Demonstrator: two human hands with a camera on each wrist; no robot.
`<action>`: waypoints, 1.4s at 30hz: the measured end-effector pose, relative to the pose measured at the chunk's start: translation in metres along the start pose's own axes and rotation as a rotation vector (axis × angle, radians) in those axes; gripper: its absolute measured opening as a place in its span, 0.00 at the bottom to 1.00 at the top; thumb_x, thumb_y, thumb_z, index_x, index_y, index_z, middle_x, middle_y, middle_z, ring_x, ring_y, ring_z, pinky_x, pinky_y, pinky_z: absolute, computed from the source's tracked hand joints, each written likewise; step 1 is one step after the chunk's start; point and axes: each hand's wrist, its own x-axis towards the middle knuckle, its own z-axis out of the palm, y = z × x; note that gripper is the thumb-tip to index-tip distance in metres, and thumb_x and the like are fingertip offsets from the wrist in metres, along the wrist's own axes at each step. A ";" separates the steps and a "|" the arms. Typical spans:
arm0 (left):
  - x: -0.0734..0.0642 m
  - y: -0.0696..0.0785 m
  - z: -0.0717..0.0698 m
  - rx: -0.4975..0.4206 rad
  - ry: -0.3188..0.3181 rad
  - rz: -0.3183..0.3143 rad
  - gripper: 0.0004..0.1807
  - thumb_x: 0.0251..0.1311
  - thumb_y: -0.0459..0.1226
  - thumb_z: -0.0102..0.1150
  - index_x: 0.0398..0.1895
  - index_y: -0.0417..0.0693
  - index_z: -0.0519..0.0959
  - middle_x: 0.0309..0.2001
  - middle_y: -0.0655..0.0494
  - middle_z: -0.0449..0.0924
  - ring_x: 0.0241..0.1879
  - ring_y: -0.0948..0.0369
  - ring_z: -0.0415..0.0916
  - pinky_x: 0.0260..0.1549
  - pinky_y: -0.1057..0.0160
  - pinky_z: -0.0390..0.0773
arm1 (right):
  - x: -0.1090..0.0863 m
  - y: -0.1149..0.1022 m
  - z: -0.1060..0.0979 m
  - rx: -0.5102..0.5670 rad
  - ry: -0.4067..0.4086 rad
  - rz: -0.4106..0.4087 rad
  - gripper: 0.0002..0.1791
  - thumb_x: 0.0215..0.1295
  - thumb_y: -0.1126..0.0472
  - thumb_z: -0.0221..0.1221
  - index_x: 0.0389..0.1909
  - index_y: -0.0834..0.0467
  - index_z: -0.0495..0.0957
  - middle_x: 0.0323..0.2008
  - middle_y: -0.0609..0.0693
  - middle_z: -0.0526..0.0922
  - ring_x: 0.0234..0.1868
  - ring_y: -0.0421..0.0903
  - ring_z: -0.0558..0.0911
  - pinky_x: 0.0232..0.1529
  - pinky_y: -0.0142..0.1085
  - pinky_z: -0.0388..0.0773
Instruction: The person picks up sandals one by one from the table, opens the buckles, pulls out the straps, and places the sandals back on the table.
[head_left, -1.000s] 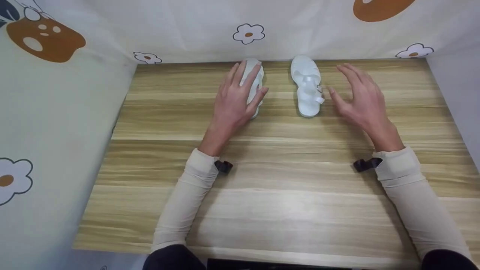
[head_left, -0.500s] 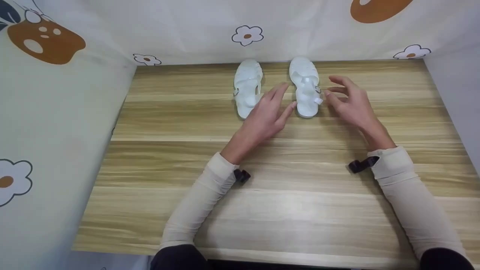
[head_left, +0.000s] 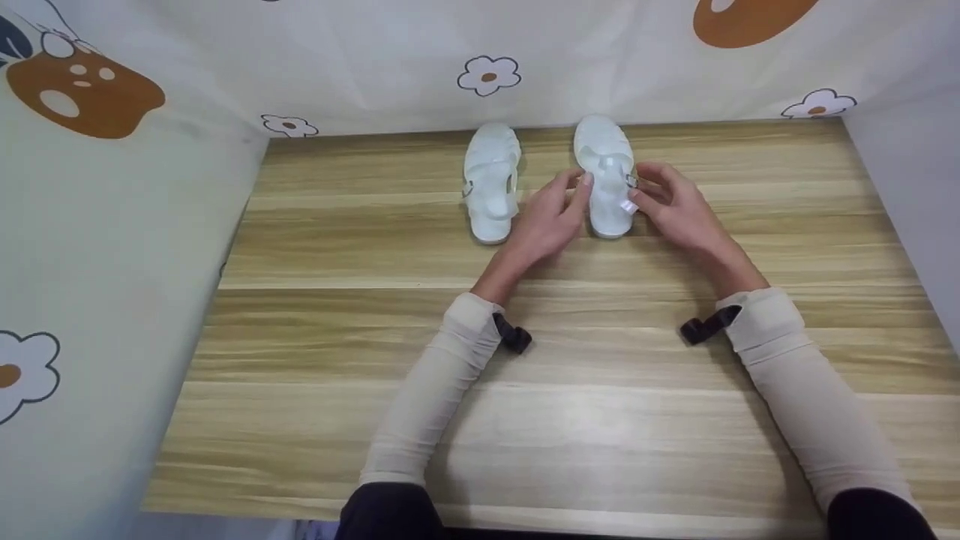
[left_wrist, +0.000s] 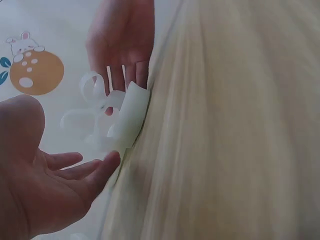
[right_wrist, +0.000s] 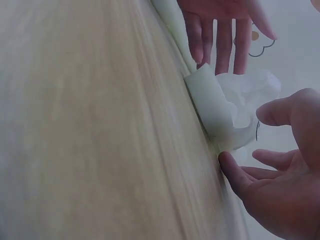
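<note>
A pale white sandal (head_left: 611,214) lies flat at the back of the table, its heel toward the person, between the two hands. My left hand (head_left: 551,221) is at its left side; in the left wrist view a fingertip meets or nearly meets the sole's edge. On the other side my right hand (head_left: 681,217) has its thumb close to the strap's metal buckle (head_left: 631,181), its lower fingers by the sole. In the right wrist view a gap shows between thumb and fingers. A matching sandal (head_left: 491,180) lies apart, left of the left hand.
The wood-grain table (head_left: 360,337) ends at a cloth-covered back wall (head_left: 375,67) printed with flowers and fruit, just behind the sandals' toes. A similar covering (head_left: 112,262) rises at the left. Black wrist mounts (head_left: 514,334) sit on both cuffs.
My left hand has left the left sandal and moved right to the other sandal's left side. My right hand has come in leftward to its buckle side. Both sandals stay in place.
</note>
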 end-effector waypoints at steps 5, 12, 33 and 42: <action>0.010 0.000 0.008 -0.136 -0.022 -0.081 0.38 0.85 0.64 0.30 0.79 0.50 0.68 0.75 0.48 0.76 0.75 0.55 0.73 0.75 0.58 0.73 | 0.002 0.002 -0.001 0.055 -0.008 0.037 0.37 0.81 0.51 0.62 0.82 0.62 0.62 0.82 0.60 0.66 0.83 0.57 0.68 0.82 0.48 0.66; 0.019 -0.003 0.013 -0.284 -0.021 -0.123 0.33 0.86 0.61 0.32 0.68 0.47 0.72 0.60 0.46 0.81 0.55 0.56 0.82 0.53 0.62 0.85 | 0.006 0.004 -0.001 0.079 -0.019 0.037 0.36 0.80 0.52 0.62 0.82 0.60 0.64 0.82 0.58 0.67 0.81 0.54 0.70 0.74 0.34 0.74; 0.012 -0.005 0.011 -0.450 -0.001 -0.106 0.27 0.86 0.58 0.40 0.61 0.47 0.75 0.65 0.44 0.84 0.63 0.57 0.83 0.58 0.62 0.85 | 0.004 0.004 0.007 0.037 -0.002 -0.042 0.25 0.78 0.55 0.66 0.68 0.64 0.81 0.80 0.58 0.70 0.77 0.53 0.76 0.78 0.38 0.71; -0.002 -0.002 0.001 -0.377 -0.020 -0.065 0.25 0.86 0.57 0.40 0.61 0.48 0.75 0.59 0.50 0.87 0.51 0.62 0.83 0.50 0.65 0.83 | -0.011 -0.003 0.009 0.008 -0.020 -0.109 0.24 0.76 0.55 0.67 0.65 0.66 0.82 0.79 0.60 0.72 0.83 0.54 0.67 0.84 0.49 0.63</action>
